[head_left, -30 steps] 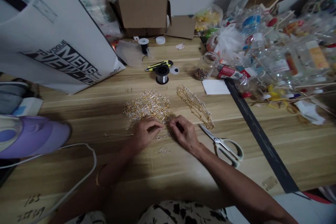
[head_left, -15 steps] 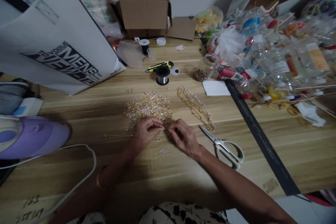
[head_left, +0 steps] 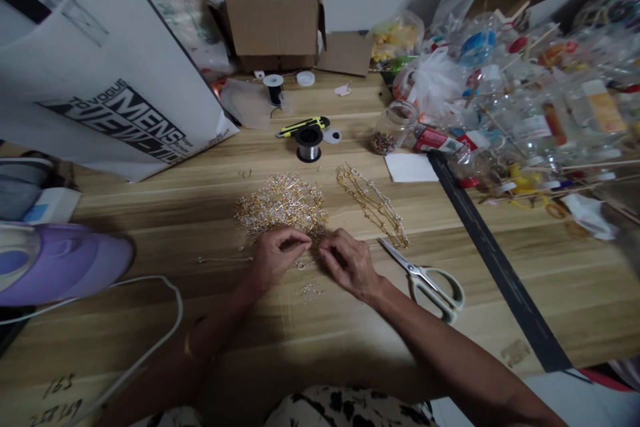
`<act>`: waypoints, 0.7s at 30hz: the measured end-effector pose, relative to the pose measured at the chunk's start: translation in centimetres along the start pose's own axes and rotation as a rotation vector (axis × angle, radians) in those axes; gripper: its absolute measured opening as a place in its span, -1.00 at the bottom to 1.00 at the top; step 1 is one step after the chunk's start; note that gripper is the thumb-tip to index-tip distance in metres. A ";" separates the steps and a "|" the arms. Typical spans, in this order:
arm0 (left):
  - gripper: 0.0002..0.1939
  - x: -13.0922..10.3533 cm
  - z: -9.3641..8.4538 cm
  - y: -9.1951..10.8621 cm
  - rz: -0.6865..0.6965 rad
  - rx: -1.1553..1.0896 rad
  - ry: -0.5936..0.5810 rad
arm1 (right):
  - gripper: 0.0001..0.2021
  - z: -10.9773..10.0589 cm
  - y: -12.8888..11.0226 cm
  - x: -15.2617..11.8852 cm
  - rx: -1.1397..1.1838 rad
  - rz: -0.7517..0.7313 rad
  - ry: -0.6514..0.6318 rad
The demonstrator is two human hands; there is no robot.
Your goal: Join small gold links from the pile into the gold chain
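My left hand (head_left: 276, 255) and my right hand (head_left: 351, 261) face each other low over the table, thumb and forefinger pinched on both. Whatever sits between the fingertips is too small to make out. Just beyond them lies a heap of gold and silver chain pieces (head_left: 283, 203). Below the fingers are a small ring on a short chain (head_left: 301, 265) and a few short silver chain bits (head_left: 311, 291). A thin chain (head_left: 225, 259) stretches out left of my left hand. Several gold and silver chains (head_left: 375, 207) lie beyond my right hand, and scissors (head_left: 425, 280) rest to its right.
A wire spool (head_left: 309, 143) and a yellow-black utility knife (head_left: 303, 127) lie behind the heap. A bead jar (head_left: 393, 130) stands further right, near a dark strip (head_left: 495, 260). At left are a white bag (head_left: 125, 80), a purple appliance (head_left: 70, 260) and its white cord (head_left: 173, 293).
Both hands keep almost the same place and pinch, with only a slight shift at the fingertips. The whole view has moved a few pixels.
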State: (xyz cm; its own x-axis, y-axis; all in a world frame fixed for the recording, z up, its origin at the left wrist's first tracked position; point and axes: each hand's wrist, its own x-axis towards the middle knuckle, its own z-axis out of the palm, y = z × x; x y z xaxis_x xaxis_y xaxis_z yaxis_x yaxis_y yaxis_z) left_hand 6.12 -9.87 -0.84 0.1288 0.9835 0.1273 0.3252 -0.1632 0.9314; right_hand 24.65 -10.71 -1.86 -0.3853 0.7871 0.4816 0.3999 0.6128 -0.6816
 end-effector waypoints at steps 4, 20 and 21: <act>-0.96 0.0 0.0 0.0 0.001 0.007 -0.004 | -0.91 0.0 0.0 0.0 -0.015 -0.006 0.000; -0.96 -0.1 0.3 0.0 0.005 0.004 -0.009 | -0.94 0.0 0.0 0.0 -0.045 -0.073 0.022; -0.96 -0.1 0.3 -0.1 0.001 0.000 -0.008 | -0.94 0.0 0.0 0.0 -0.046 -0.076 0.023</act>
State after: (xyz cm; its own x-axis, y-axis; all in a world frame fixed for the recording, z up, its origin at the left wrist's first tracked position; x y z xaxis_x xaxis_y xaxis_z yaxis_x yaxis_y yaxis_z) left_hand 6.36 -9.98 -1.03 0.1366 0.9827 0.1252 0.3249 -0.1638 0.9315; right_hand 24.63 -10.70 -1.82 -0.3966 0.7396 0.5437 0.4083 0.6726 -0.6171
